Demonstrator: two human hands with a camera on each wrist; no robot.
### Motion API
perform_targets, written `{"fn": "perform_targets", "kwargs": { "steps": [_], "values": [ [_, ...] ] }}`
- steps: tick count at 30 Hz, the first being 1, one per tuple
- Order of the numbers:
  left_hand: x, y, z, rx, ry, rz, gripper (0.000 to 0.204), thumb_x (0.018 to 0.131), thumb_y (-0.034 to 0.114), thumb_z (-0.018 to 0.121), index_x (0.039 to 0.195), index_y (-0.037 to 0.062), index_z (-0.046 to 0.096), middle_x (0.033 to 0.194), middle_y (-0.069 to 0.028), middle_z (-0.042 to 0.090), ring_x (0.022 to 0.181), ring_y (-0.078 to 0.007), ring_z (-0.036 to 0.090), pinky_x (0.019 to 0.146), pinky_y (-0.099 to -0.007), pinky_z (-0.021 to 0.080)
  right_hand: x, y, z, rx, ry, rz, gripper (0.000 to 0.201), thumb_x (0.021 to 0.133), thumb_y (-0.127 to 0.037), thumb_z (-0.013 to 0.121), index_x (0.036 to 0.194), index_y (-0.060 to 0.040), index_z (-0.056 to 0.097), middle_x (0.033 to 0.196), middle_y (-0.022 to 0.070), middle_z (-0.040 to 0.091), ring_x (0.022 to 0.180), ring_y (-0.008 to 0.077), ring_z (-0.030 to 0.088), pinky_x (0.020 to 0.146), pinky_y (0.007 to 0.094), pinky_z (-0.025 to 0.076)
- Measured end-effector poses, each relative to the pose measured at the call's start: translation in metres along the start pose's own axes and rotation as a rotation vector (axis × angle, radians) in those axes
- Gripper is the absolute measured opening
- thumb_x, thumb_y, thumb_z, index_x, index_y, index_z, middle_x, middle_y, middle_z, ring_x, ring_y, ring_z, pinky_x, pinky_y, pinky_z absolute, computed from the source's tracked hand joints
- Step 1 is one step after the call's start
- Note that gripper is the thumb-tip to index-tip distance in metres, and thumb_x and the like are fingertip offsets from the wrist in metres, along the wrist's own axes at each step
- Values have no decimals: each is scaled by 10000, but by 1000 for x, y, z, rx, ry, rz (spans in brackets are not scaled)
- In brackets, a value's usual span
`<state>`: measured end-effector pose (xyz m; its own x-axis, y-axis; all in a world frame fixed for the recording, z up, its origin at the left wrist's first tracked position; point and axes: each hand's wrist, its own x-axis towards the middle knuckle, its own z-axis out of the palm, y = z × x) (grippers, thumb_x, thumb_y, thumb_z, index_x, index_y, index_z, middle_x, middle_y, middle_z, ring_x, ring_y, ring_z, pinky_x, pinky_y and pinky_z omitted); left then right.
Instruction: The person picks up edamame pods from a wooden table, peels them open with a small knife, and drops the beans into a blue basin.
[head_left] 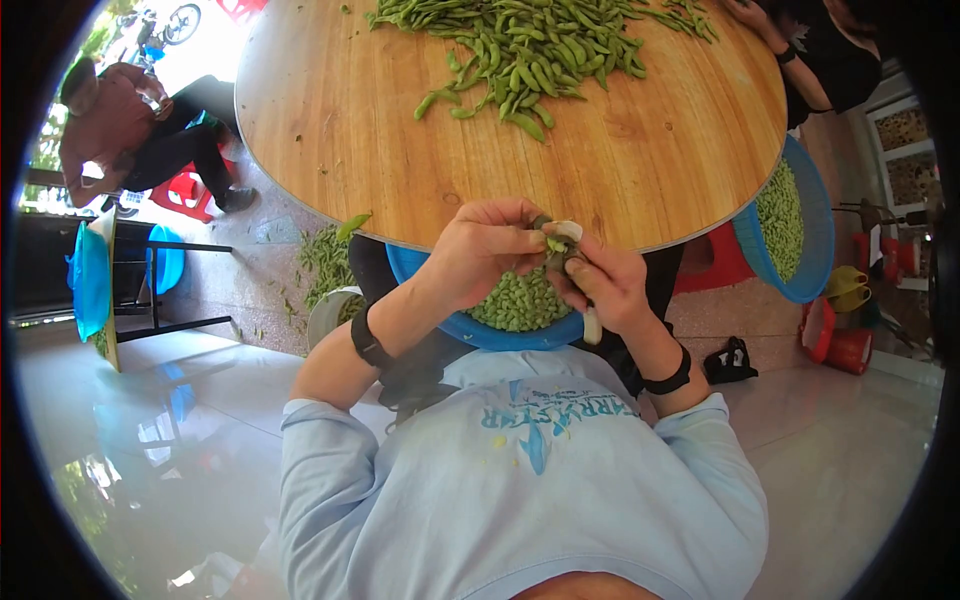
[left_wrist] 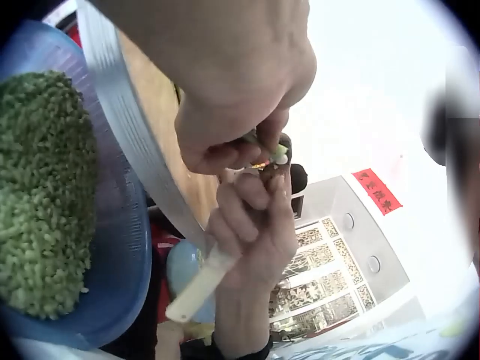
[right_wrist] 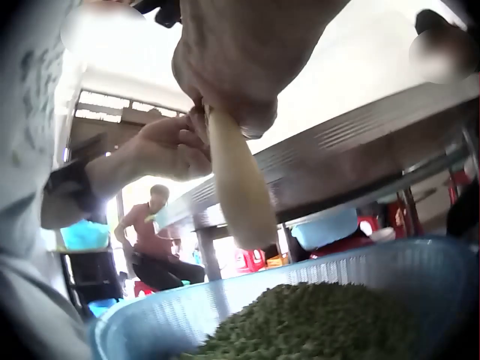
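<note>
Both hands meet over a blue basket (head_left: 405, 262) of shelled green beans (head_left: 520, 303), just in front of the table edge. My left hand (head_left: 480, 250) pinches a small green bean pod (left_wrist: 280, 152) between thumb and fingers. The fingers of my right hand (head_left: 612, 285) curl round a tool with a cream handle (left_wrist: 196, 291). That handle sticks out below the palm, while the tool's working end is hidden between the hands. In the right wrist view, the left hand's fingertips lie right at the right hand.
A heap of unshelled pods (head_left: 530, 55) covers the far part of the round wooden table (head_left: 340, 130). Another blue basket (head_left: 815, 230) of beans stands at right. Pods lie on the floor (head_left: 325, 262) beside a white bucket (head_left: 330, 312). One person (head_left: 115, 125) sits at left, another at far right.
</note>
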<state>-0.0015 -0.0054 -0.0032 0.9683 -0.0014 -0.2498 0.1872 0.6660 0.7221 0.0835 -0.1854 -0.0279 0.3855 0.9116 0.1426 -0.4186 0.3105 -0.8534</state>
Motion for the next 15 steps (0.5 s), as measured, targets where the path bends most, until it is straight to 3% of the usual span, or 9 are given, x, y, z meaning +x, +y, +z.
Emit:
{"fn": "perform_targets", "kwargs": {
  "steps": [2, 4, 5, 7, 8, 10, 12, 14, 15],
  "values": [
    [2, -9, 0, -10, 34, -17, 119, 836, 52, 587, 914, -35, 608, 823, -38, 606, 656, -95, 517, 592, -234, 404, 2, 6, 5, -946, 108, -418, 403, 883, 40, 517, 1285, 30, 490, 912, 162, 646, 641, 166, 612, 572, 247, 479],
    [4, -14, 2, 318, 107, 33, 134, 838, 71, 590, 915, -38, 601, 799, -44, 610, 678, -90, 532, 588, -231, 418, -3, 9, 10, -972, 170, -407, 388, 868, 42, 539, 1254, 35, 504, 889, 169, 641, 674, 197, 631, 611, 263, 493],
    [5, -15, 4, 319, 105, 35, 134, 838, 71, 590, 915, -38, 601, 799, -44, 610, 678, -90, 532, 588, -231, 418, -6, 9, 10, -994, 227, -396, 374, 853, 44, 562, 1224, 40, 518, 866, 176, 636, 707, 227, 650, 650, 278, 507],
    [3, -16, 9, 669, 119, 92, 135, 832, 59, 605, 919, -42, 588, 816, -52, 618, 703, -92, 553, 594, -216, 429, -11, 13, 8, -968, 277, -352, 347, 853, 42, 564, 1198, 41, 527, 855, 158, 642, 708, 207, 648, 649, 270, 506],
    [1, -14, 12, 670, 120, 91, 135, 832, 59, 605, 919, -42, 588, 816, -52, 618, 703, -92, 553, 594, -216, 429, -13, 13, 6, -940, 326, -309, 319, 854, 39, 567, 1172, 42, 536, 843, 139, 647, 708, 187, 646, 649, 262, 504],
    [-1, -8, 19, 496, 128, -37, 166, 815, 28, 630, 957, -44, 585, 833, -58, 627, 727, -98, 569, 617, -211, 445, -15, 11, 6, -804, 367, -224, 281, 860, 34, 558, 1142, 37, 544, 815, 120, 642, 661, 161, 624, 604, 249, 490],
    [-3, -7, 21, 404, 124, 14, 175, 806, 13, 645, 965, -36, 591, 839, -59, 629, 730, -101, 573, 622, -216, 450, -17, 9, 4, -668, 404, -137, 245, 867, 30, 548, 1112, 32, 551, 787, 100, 637, 613, 134, 601, 559, 237, 476],
    [-7, -8, 23, 313, 125, 66, 189, 797, -2, 659, 973, -28, 597, 845, -60, 630, 734, -105, 578, 627, -221, 456, -16, 9, 3, -169, 421, -3, 209, 885, 16, 524, 1091, 24, 553, 744, 58, 609, 516, 74, 508, 456, 207, 398],
    [-10, -11, 23, 208, 79, 60, 214, 803, -8, 655, 1008, -15, 591, 879, -67, 634, 743, -106, 576, 637, -233, 460, -15, 8, 5, -167, 420, -8, 209, 885, 16, 524, 1091, 24, 553, 744, 58, 609, 516, 74, 508, 456, 207, 398]
  ]
}}
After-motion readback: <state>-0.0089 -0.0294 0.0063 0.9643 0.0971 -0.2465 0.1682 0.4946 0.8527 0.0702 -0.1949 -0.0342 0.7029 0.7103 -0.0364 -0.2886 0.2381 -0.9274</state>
